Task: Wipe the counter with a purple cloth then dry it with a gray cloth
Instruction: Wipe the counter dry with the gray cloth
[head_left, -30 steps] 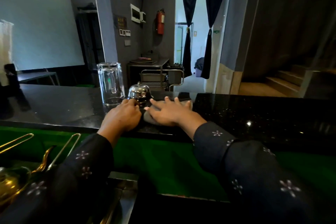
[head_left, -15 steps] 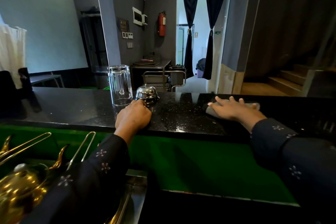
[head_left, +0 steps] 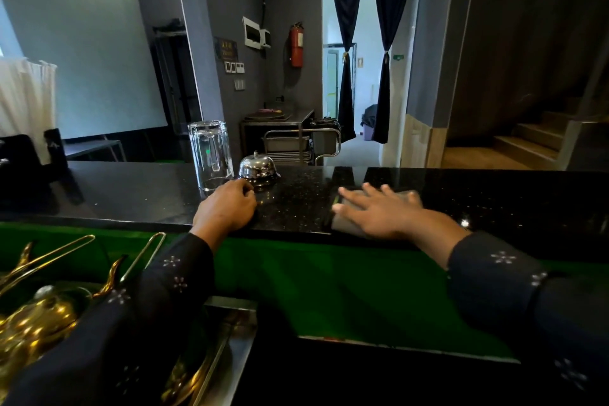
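Head view: one black counter (head_left: 131,194) ran across the frame, with two hands on it.
Gold ware: several gold-coloured pieces (head_left: 36,316) lay at lower left below the counter; their exact count could not be told.
Glass: one clear glass (head_left: 210,155) stood upside down on the counter, nothing in it.
Bell: one chrome desk bell (head_left: 257,167) sat just right of the glass.
Left hand: the left hand (head_left: 227,208) rested on the counter's near edge, fingers curled loosely, holding nothing, fingertips close to the glass base and the bell.
Gray cloth: one gray cloth (head_left: 346,226) lay flat on the counter, right of the bell.
Right hand: the right hand (head_left: 379,209) pressed flat on the cloth, fingers straight and spread, pointing left.
Sleeves: both dark with small flower marks.
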{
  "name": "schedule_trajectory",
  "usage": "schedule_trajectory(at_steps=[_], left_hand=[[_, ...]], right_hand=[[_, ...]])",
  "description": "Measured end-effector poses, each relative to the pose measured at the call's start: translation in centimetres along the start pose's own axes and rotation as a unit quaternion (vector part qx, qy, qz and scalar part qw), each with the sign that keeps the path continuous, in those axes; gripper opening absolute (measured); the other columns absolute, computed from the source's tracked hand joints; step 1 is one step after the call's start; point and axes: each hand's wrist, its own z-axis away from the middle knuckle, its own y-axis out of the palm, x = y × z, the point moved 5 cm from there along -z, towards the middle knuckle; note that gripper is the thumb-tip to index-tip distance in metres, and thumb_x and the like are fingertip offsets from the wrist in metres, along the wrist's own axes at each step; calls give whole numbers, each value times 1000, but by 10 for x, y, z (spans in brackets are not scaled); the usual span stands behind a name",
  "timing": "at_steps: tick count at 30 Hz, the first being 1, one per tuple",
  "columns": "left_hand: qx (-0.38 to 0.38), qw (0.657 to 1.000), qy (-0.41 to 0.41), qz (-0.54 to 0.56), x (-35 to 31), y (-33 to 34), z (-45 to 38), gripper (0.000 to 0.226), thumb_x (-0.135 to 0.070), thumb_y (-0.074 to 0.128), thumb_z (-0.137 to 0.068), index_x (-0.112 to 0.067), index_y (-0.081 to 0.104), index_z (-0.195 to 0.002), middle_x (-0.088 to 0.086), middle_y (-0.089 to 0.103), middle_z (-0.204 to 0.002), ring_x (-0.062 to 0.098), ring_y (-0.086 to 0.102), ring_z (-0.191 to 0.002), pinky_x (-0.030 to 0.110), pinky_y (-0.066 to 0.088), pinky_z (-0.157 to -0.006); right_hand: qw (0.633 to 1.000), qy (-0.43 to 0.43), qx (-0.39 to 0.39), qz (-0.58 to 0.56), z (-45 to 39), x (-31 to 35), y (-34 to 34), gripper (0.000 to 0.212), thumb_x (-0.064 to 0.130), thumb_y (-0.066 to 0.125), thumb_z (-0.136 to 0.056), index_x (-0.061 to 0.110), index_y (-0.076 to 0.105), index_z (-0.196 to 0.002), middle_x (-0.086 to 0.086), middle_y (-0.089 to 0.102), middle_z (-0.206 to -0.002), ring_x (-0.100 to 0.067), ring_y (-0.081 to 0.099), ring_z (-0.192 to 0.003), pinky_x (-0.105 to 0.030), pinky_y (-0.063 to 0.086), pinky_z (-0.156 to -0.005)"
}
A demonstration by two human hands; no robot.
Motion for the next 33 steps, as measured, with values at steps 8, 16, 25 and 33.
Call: schedule_trajectory(at_steps=[8, 16, 25, 33], left_hand=[[-70, 997, -31, -12, 0, -2, 1, 26, -30, 39, -90, -24, 64, -96, 1, 64, -90, 24, 60, -76, 34, 47, -70], [10, 996, 16, -88, 1, 6, -6, 43, -45, 34, -95, -23, 50, -128, 6, 52, -130, 27, 53, -115, 42, 42, -91], [71, 992, -9, -101, 11, 22, -21, 69, -56, 23, -94, -12, 24, -147, 9, 26, -155, 24, 23, -142, 40, 17, -116], [92, 990, 8, -106, 14, 22, -22, 75, -62, 21, -93, -12, 17, -150, 9, 18, -158, 24, 15, -145, 40, 12, -117]], right_hand=[[995, 99, 9, -26, -31, 11, -9, 73, 76, 11, -85, 44, 2, -150, -9, -8, -161, -43, -8, -145, -73, -7, -106], [996, -89, 9, -14, -13, 80, 11, 68, 80, 8, -83, 54, 0, -145, 3, -6, -162, -29, -7, -148, -66, -7, -110], [999, 30, 17, -36, -132, 70, -6, 75, 80, 14, -83, 46, 4, -150, -3, -6, -162, -36, -7, -147, -69, -9, -106], [998, 49, 9, -32, -174, 29, -9, 87, 90, 5, -70, 50, 5, -148, -1, 3, -162, -36, 3, -147, -71, -2, -108]])
